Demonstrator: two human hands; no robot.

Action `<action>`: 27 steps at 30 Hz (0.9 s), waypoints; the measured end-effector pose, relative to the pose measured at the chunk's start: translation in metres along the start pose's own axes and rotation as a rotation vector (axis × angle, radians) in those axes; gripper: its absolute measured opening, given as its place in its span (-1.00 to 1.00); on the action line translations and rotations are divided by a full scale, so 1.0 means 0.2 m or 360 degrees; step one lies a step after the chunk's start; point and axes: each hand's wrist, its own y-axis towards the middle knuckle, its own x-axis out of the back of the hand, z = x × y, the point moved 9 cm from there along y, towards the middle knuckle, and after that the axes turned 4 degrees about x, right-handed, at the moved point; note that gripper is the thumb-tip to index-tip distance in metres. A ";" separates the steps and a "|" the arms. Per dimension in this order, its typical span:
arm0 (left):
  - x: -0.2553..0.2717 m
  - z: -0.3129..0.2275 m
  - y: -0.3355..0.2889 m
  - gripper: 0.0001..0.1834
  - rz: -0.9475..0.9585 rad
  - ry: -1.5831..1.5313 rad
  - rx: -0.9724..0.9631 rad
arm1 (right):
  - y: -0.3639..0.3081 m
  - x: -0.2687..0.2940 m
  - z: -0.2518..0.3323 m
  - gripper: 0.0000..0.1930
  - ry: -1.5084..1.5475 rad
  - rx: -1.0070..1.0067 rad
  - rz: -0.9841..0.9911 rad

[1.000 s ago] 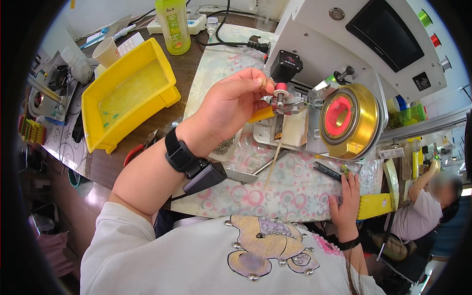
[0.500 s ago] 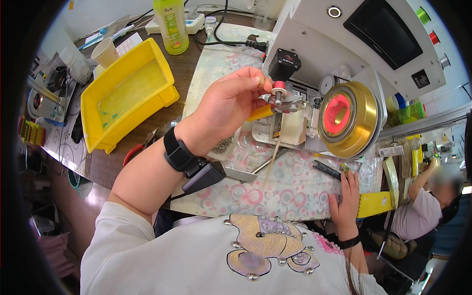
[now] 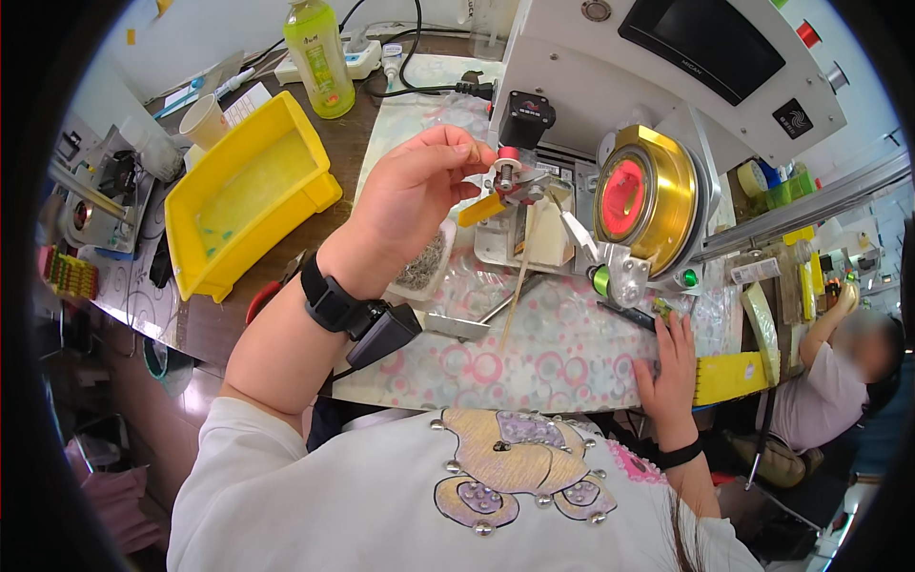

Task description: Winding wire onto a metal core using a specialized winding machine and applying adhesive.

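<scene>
My left hand [image 3: 405, 191] is raised at the machine, thumb and forefinger pinched together beside a small red knob [image 3: 508, 153] on a metal spindle. Whatever lies between those fingertips is too small to make out. A yellow-handled lever [image 3: 481, 210] sits just below them. To the right stands a gold wheel [image 3: 658, 205] with a red centre, and a jointed metal arm [image 3: 624, 274] with green ends is in front of it. My right hand [image 3: 670, 367] lies flat on the patterned table cover, fingers apart and holding nothing, close to a black tool [image 3: 629, 316].
The white machine [image 3: 572, 76] with a dark screen fills the back right. At left stand a yellow bin [image 3: 181, 238], a paper cup [image 3: 203, 122] and a bottle [image 3: 322, 67]. A tray of small metal pieces [image 3: 424, 262] is below my left wrist. Another person [image 3: 829, 400] sits at far right.
The whole view has shifted slightly. The jointed metal arm with green ends has come into place before the gold wheel. My left hand stays pinched by the red knob; my right stays on the table.
</scene>
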 end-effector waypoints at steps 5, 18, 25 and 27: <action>0.08 -0.08 -0.04 -0.89 -0.0424 0.0686 -0.0008 | -0.01 -0.01 -0.01 -0.36 -0.0020 -0.0003 -0.0003; -0.20 -0.15 -0.37 -0.91 -0.0549 0.2866 -0.0235 | -0.03 -0.01 -0.03 -0.37 0.0004 0.0004 -0.0085; -0.40 0.16 -0.32 -0.75 0.0023 0.2936 -0.0426 | -0.03 0.00 -0.04 -0.40 0.0011 -0.0003 -0.0105; -0.41 0.17 -0.29 -0.67 0.0012 0.2987 -0.0513 | -0.03 0.00 -0.04 -0.40 -0.0002 -0.0017 -0.0105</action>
